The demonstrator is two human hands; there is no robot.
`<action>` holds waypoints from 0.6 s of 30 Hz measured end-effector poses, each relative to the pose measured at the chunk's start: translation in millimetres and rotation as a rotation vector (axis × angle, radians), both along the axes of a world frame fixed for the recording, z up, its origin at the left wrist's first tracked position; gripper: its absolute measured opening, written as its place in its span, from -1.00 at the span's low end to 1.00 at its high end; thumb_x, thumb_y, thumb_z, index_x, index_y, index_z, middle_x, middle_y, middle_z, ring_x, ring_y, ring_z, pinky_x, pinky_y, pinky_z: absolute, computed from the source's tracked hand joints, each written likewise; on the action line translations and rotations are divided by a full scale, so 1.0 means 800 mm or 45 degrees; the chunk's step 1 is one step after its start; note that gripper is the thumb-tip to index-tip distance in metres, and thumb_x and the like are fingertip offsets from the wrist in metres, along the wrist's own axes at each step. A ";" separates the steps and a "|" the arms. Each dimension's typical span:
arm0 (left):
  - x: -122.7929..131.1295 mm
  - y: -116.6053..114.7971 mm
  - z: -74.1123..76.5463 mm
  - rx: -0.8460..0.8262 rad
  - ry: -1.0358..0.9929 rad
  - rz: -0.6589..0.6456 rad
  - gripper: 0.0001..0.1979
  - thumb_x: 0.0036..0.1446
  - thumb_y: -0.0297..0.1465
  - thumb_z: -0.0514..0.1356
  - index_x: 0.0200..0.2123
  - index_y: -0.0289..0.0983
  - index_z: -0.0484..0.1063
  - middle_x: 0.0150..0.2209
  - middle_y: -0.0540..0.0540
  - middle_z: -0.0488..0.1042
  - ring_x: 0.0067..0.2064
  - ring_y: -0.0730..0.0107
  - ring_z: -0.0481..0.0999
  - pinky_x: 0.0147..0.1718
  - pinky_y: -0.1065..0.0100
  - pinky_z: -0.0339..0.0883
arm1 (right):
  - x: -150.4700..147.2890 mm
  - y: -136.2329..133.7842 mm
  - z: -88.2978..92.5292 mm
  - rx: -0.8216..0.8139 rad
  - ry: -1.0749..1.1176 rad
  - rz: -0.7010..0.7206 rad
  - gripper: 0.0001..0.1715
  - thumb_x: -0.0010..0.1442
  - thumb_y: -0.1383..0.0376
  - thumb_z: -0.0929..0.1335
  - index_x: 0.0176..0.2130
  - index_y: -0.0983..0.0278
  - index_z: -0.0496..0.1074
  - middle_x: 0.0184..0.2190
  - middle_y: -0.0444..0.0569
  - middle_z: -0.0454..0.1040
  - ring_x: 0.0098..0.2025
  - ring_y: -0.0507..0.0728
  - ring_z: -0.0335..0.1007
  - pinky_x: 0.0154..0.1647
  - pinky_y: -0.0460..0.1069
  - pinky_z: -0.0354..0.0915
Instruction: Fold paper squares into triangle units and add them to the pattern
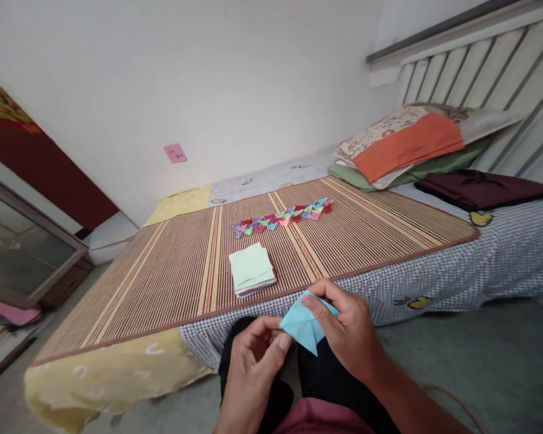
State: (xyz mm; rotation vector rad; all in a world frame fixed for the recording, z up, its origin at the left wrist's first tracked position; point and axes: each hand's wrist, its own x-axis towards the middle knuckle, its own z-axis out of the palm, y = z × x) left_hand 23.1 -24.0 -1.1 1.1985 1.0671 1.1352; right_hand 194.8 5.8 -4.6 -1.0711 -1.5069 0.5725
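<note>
A light blue sheet of origami paper [304, 324], folded into a pointed shape, is held over my lap between both hands. My left hand [261, 355] pinches its left corner between thumb and fingers. On the upper right side, my right hand [344, 319] grips the paper with the thumb on top; its fingers behind are partly hidden. Just beyond, on the bamboo mat, lies a stack of square paper [252, 267] with a pale green sheet uppermost. Farther back, small folded paper pieces [283, 218] in several colours lie in overlapping rows.
The bamboo mat [172, 277] covers a bed with a checked sheet [434, 265] and a yellow cloth [113, 374]. Folded bedding [407, 144] and a dark maroon cloth [484, 190] lie at the right by the slatted headboard [493, 78]. A glass-fronted cabinet [22, 241] stands left.
</note>
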 end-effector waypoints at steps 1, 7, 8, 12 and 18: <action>0.000 0.001 0.000 -0.015 0.005 0.001 -0.72 0.15 -0.16 0.36 -0.32 -0.29 0.59 -0.41 -0.07 0.52 -0.33 0.35 0.44 -0.28 0.40 0.31 | -0.001 -0.001 0.000 -0.009 0.002 0.037 -0.75 0.35 0.25 0.33 -0.40 0.24 0.39 -0.56 -0.22 0.33 -0.52 0.00 0.25 -0.46 -0.11 0.17; -0.003 0.004 -0.002 0.038 0.127 0.029 -0.62 0.22 -0.14 0.30 -0.49 -0.32 0.50 -0.50 -0.05 0.42 -0.41 0.40 0.32 -0.38 0.41 0.23 | -0.004 -0.001 -0.001 -0.160 0.119 0.324 -0.69 0.38 0.22 0.32 -0.42 0.24 0.37 -0.54 -0.22 0.29 -0.48 0.00 0.23 -0.43 -0.11 0.17; -0.003 0.005 -0.002 0.032 0.132 0.009 -0.62 0.21 -0.13 0.30 -0.48 -0.32 0.50 -0.50 -0.05 0.42 -0.41 0.40 0.32 -0.38 0.41 0.23 | -0.003 -0.001 -0.001 -0.176 0.131 0.351 -0.67 0.38 0.22 0.32 -0.43 0.24 0.36 -0.54 -0.22 0.27 -0.48 0.00 0.22 -0.44 -0.10 0.16; -0.001 0.010 -0.002 -0.027 0.060 -0.077 -0.67 0.08 -0.16 0.41 -0.44 -0.32 0.51 -0.47 -0.04 0.43 -0.40 0.40 0.33 -0.39 0.41 0.24 | -0.003 -0.001 0.004 -0.151 0.116 0.394 -0.70 0.35 0.27 0.33 -0.44 0.25 0.36 -0.53 -0.22 0.28 -0.46 0.00 0.22 -0.40 -0.09 0.15; 0.008 0.013 0.005 -0.020 0.096 -0.037 -0.62 0.08 -0.19 0.41 -0.55 -0.31 0.40 -0.57 0.03 0.30 -0.49 0.48 0.21 -0.49 0.44 0.13 | -0.011 -0.004 -0.001 -0.231 0.166 0.463 -0.75 0.32 0.29 0.34 -0.42 0.26 0.37 -0.51 -0.21 0.29 -0.44 0.01 0.23 -0.39 -0.08 0.15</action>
